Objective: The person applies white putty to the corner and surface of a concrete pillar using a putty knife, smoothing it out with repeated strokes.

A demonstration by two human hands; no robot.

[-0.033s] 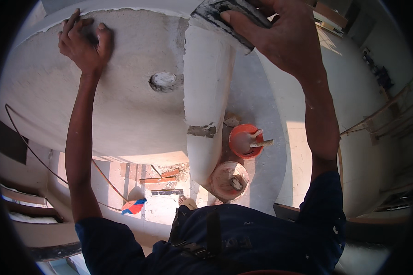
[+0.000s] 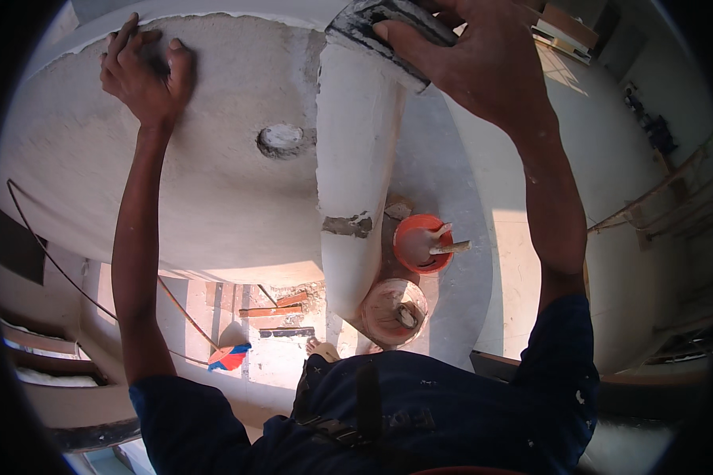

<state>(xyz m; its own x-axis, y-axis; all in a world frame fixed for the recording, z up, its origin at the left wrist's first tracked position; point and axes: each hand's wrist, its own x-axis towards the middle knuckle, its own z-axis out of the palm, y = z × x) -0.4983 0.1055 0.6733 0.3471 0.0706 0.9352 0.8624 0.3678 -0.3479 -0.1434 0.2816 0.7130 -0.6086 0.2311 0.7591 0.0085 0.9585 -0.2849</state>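
My left hand (image 2: 146, 89) rests with bent, parted fingers against a rough grey plastered wall (image 2: 214, 190), near its ragged upper edge. In my right hand (image 2: 495, 75) is a dark, flat rectangular block (image 2: 360, 33) smeared with pale plaster, my thumb lying along its near face. The block is at the top of a smooth whitish strip (image 2: 358, 150) that runs down the wall's corner. A bare grey patch (image 2: 347, 226) breaks this strip lower down. Between my arms, the wall has a round recess (image 2: 284, 141). The block's far side is hidden.
Below the corner stand an orange bucket (image 2: 401, 252) with greyish liquid and handled tools (image 2: 451, 247), and a plaster-stained bucket (image 2: 370, 317). A red-and-blue broom head (image 2: 228, 358) and wood strips (image 2: 271, 312) lie on the floor at left. A pole (image 2: 650, 194) leans at right.
My right hand and the block have shifted slightly to the left. The left hand stays in place on the wall.
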